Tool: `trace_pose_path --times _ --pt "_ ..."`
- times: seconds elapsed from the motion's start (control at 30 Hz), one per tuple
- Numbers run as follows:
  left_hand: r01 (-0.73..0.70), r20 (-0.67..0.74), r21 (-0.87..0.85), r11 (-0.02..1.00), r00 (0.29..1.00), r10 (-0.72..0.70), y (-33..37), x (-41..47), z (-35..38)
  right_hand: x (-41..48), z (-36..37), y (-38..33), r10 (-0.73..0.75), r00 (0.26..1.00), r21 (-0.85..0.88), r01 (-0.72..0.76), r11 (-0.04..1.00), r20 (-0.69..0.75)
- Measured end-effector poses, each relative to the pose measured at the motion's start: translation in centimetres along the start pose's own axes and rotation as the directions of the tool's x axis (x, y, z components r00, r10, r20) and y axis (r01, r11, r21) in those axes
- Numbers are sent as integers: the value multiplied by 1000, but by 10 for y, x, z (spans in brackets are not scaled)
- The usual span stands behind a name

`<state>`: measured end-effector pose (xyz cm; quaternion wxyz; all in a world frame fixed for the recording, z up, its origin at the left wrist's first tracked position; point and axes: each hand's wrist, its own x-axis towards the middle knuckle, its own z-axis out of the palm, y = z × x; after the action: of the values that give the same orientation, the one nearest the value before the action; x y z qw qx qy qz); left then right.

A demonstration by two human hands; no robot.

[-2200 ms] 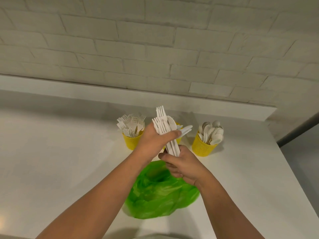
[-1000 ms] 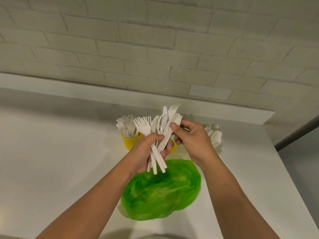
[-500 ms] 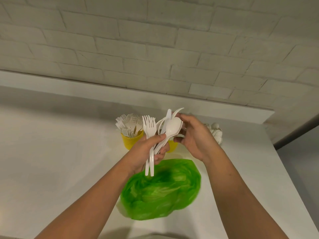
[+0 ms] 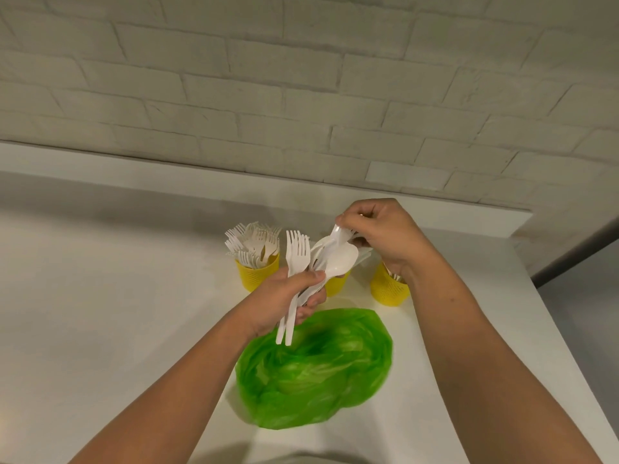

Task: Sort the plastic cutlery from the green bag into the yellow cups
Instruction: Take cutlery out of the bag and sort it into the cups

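Green bag (image 4: 315,370): crumpled on the bench (image 4: 100,329), nearest.
Left hand (image 4: 284,298): grip closed around a bundle of white cutlery (image 4: 301,272).
Right hand (image 4: 382,234): pinches one piece from that bundle.
Yellow cups (image 4: 256,274): three behind, toward the far edge; leftmost holds forks.

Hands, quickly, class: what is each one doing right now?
Left hand: closed around a bundle of white plastic cutlery.
Right hand: fingers pinched on a white piece from that bundle; which kind cannot be told.
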<state>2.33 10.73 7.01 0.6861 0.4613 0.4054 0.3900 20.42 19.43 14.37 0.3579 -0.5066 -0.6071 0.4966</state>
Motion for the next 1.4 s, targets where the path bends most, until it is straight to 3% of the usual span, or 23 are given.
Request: trace_pose_path --times 0.2,0.27,0.4,0.5,0.53,0.67,0.73,0.87,0.9,1.0,1.07,1.27,1.4 --pt "19 -16 -50 999 1000 -20 -9 -1 -4 11 -2 -13 -98 944 89 133 987 -315" --pt "10 -25 -68 998 1000 -12 -12 -1 -5 9 -1 -16 -135 955 33 148 988 -264" --pt "-33 -49 -62 998 998 30 -11 0 -4 4 12 -8 -270 955 -285 226 932 -124" --pt "-46 -46 -69 997 998 43 -11 -1 -7 4 18 -6 -298 953 -265 276 924 -49" --pt "-47 -44 -71 996 998 44 -11 -1 -7 4 20 -7 -325 941 -233 297 926 -94" --pt "-46 -23 -74 996 999 44 -13 -1 -7 5 20 -14 -381 820 -50 399 916 -428" --pt "-43 -19 -59 997 999 42 -15 -1 -7 7 14 -18 -403 756 -48 444 895 -516" --pt "-46 -36 -68 997 998 44 -20 -4 -10 14 -14 -28 -437 554 -93 540 837 -709" --pt "-46 -47 -81 996 998 42 -22 -5 -12 18 -19 -27 -448 548 -116 534 837 -707" --pt "-46 -84 -71 996 996 40 -23 -3 -12 25 -12 -12 -415 688 -95 452 887 -596" --pt "-46 -106 -15 999 993 44 -21 3 -8 26 -2 4 -356 726 -62 398 915 -588" --pt "-14 -136 29 999 991 17 -24 14 -10 27 -10 20 -376 621 -140 394 908 -688" --pt "-23 -182 44 999 983 30 -28 12 -17 32 -21 21 -384 618 -166 381 910 -686"
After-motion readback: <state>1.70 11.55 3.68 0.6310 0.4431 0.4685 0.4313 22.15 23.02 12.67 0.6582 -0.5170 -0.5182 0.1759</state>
